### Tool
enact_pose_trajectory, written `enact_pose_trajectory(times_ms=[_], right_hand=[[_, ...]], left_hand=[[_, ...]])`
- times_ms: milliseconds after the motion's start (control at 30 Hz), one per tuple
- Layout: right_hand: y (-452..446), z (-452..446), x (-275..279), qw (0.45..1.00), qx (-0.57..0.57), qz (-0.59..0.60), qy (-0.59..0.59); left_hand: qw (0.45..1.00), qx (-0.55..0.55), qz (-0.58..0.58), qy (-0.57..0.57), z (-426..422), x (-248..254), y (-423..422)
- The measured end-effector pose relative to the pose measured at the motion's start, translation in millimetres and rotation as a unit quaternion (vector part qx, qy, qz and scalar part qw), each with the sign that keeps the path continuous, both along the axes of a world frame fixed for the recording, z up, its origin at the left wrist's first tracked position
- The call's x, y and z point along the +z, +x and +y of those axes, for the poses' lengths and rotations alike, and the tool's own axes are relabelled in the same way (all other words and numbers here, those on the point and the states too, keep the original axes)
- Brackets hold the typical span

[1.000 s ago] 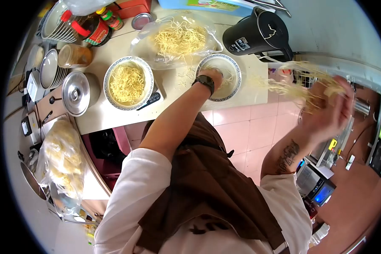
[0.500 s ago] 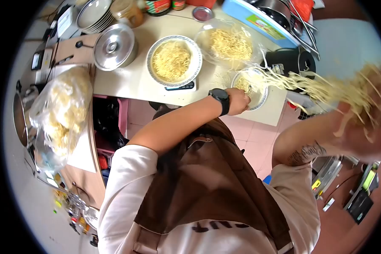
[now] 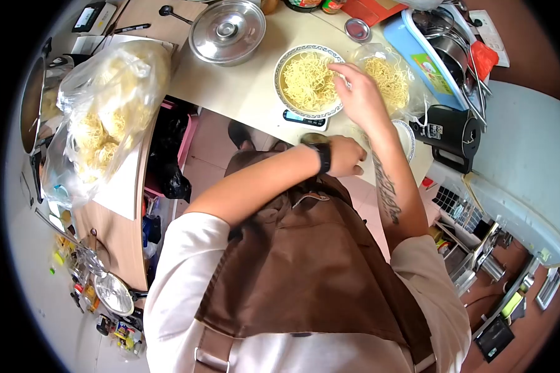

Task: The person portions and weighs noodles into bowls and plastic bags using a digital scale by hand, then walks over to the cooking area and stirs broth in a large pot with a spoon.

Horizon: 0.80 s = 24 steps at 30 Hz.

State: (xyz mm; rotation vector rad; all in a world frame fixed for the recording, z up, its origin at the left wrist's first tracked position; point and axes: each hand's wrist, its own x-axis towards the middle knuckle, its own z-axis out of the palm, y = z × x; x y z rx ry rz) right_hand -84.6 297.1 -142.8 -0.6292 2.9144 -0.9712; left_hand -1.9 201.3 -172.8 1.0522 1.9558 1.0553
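A white bowl with a patterned rim [image 3: 279, 86], heaped with yellow noodles [image 3: 308, 81], stands on a digital kitchen scale [image 3: 311, 122]. My right hand [image 3: 359, 93] is over the bowl's right edge, thumb and forefinger apart at the noodles, with no strands visible in it. My left hand [image 3: 345, 155], below a black wristwatch [image 3: 322, 156], hangs near the table's front edge with its fingers loosely bent and apart, holding nothing I can see. A second patterned bowl [image 3: 407, 138] is partly hidden behind my right forearm. Beyond that forearm lies a clear bag of noodles [image 3: 389, 81].
A lidded metal pot [image 3: 227, 31] stands left of the bowl. A large plastic bag of noodle bundles [image 3: 106, 124] lies on the left counter. To the right are a black electric kettle [image 3: 448, 138] and a blue bin of pots [image 3: 426, 65].
My right hand has swung in from the far right to the bowl on the scale, and the noodle bunch it held is gone from it. My left hand has left the second bowl's rim.
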Motion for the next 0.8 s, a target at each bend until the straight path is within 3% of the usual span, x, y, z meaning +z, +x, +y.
enact_pose_trajectory(times_ms=[67, 100, 133, 267, 300, 400, 500, 700, 800], right_hand=[[22, 23, 16, 0.986, -0.087, -0.114, -0.083], [33, 36, 23, 0.984, -0.106, -0.131, -0.062], [46, 51, 29, 0.980, -0.127, -0.150, -0.041], [103, 119, -7, 0.958, -0.205, -0.201, 0.023], [117, 131, -17, 0.951, -0.221, -0.212, 0.040], [141, 156, -41, 0.921, -0.283, -0.228, 0.141], [150, 180, -84, 0.890, -0.336, -0.296, 0.081], [129, 175, -99, 0.887, -0.369, -0.248, 0.126], [121, 152, -84, 0.943, -0.282, -0.093, 0.151]], left_hand=[[0.995, 0.071, -0.042, 0.048, -41, 16, 2], [0.988, 0.122, -0.022, 0.093, -63, 16, 5], [0.981, 0.161, -0.087, 0.064, -88, 33, 5], [0.930, 0.338, -0.148, -0.010, -174, 13, 32], [0.927, 0.355, -0.106, -0.057, -194, -4, 41], [0.908, 0.368, -0.131, -0.150, -231, -20, 65], [0.902, 0.382, -0.154, -0.129, -236, -32, 78], [0.907, 0.382, -0.131, -0.117, -207, -31, 78], [0.905, 0.396, -0.116, -0.102, -206, -36, 88]])
